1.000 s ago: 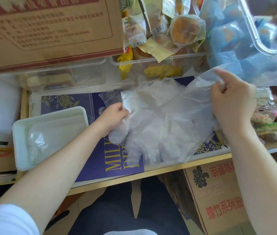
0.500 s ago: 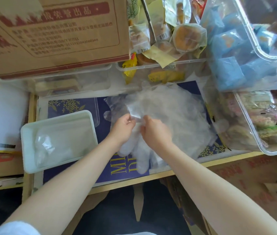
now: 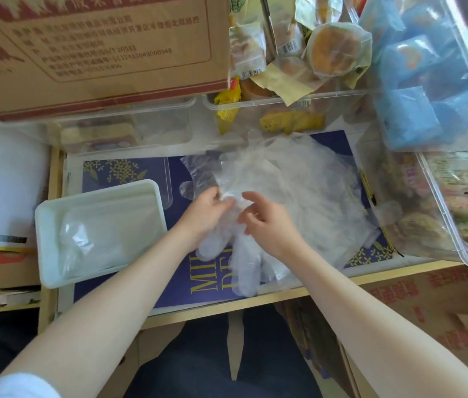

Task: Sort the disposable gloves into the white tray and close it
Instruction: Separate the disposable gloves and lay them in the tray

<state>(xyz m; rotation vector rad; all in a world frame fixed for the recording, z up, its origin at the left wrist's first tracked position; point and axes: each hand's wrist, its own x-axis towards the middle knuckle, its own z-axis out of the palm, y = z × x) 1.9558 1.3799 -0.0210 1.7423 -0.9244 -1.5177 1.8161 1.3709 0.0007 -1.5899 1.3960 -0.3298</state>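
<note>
Both hands work a heap of clear disposable gloves [image 3: 293,196] lying on a navy printed mat [image 3: 204,285], just right of the white tray [image 3: 46,225].

The left hand [image 3: 205,215] pinches the thin film at the heap's near edge; the right hand [image 3: 267,222], fingers curled, touches the same spot, though whether it has actually caught film cannot be told. The gloves are limp, crinkled and see-through, their layers clinging together, so one tug could drag several along or spill them off the mat's front edge. The shallow tray, rounded at its corners, already holds some crumpled clear plastic [image 3: 83,242]; springy film piled there could keep it from closing. Clear snack bins [image 3: 456,225] crowd the right side.
</note>
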